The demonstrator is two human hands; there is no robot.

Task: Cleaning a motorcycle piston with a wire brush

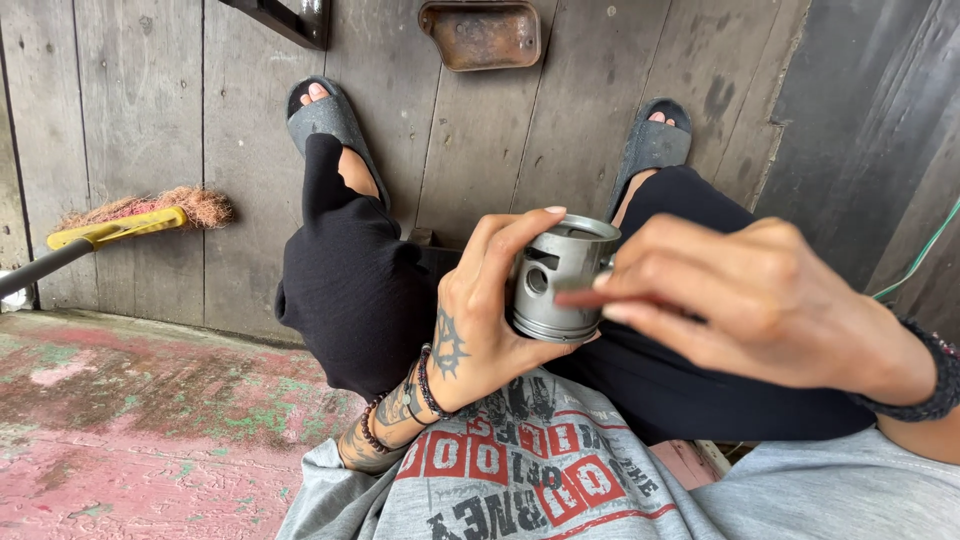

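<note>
The left hand (480,320) clamps a grey piston (560,280) over the lap, right hand (740,300) fingers together touching its right side, broom (130,225) far left, metal tray (482,34) far ahead.

What the view hides or cuts off

The right hand (740,300) is blurred at its fingertips, which cover the near right side of the metal piston (555,280) — its far face cannot be seen. The left hand (480,310) hides the piston's left wall. At the top edge, a rusty tray (482,35) and a dark frame (290,18) are cut off. The broom (130,225) handle runs out at the left edge — its length cannot be told.
</note>
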